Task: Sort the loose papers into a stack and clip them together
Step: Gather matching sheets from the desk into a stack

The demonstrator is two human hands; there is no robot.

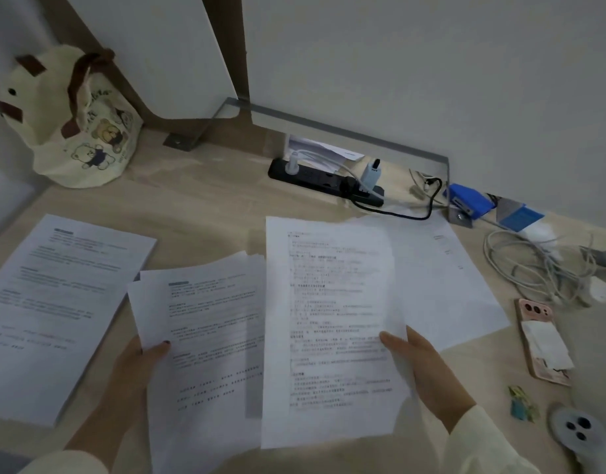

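Observation:
My left hand [137,364] grips the left edge of a fanned bunch of printed sheets [209,336], thumb on top. My right hand [428,374] holds a single printed page [329,319] by its right edge, thumb on the front, lifted beside the bunch and overlapping its right side. A thicker stack of printed paper [55,302] lies flat on the desk at the left. More white sheets [448,278] lie on the desk behind the held page. Small green and yellow clips [522,403] sit on the desk at the right.
A cream teddy-bear tote bag [75,121] stands at the back left. A black power strip [325,181] with plugs lies along the wall, coiled white cables [534,265] at the right. A pink phone [544,340] and a grey controller [578,436] lie near the clips.

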